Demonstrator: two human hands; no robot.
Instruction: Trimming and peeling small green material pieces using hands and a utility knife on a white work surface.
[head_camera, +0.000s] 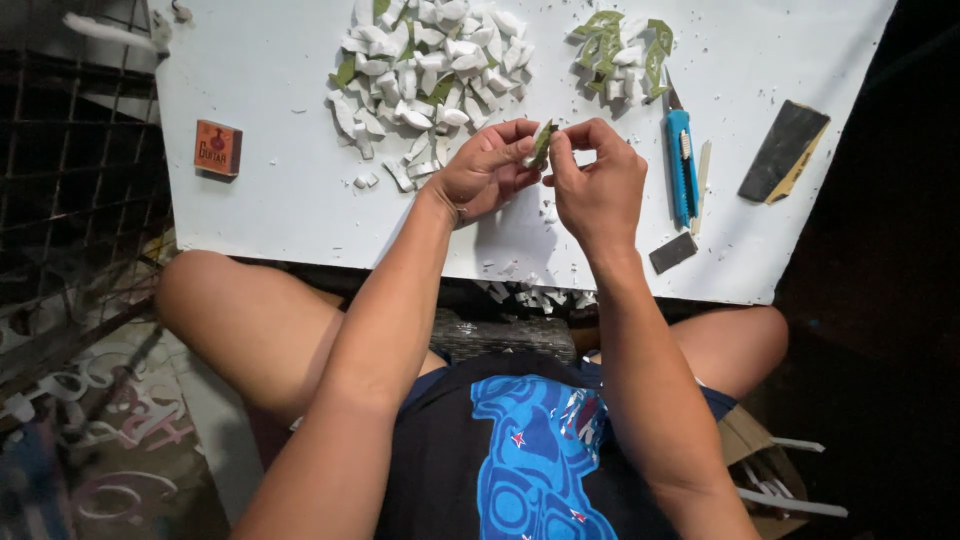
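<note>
Both hands, left hand (487, 170) and right hand (597, 180), pinched together on a small green-and-white chip (541, 145) just below the big white chip pile (425, 70) — mid-trim judging by grip, next needs steady fingertip control.

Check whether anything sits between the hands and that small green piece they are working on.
Nothing visible does. The left hand and right hand both pinch the green piece directly, raised above the white board. The large pile of white chunks lies beyond the hands, and the blue utility knife to their right.
</note>
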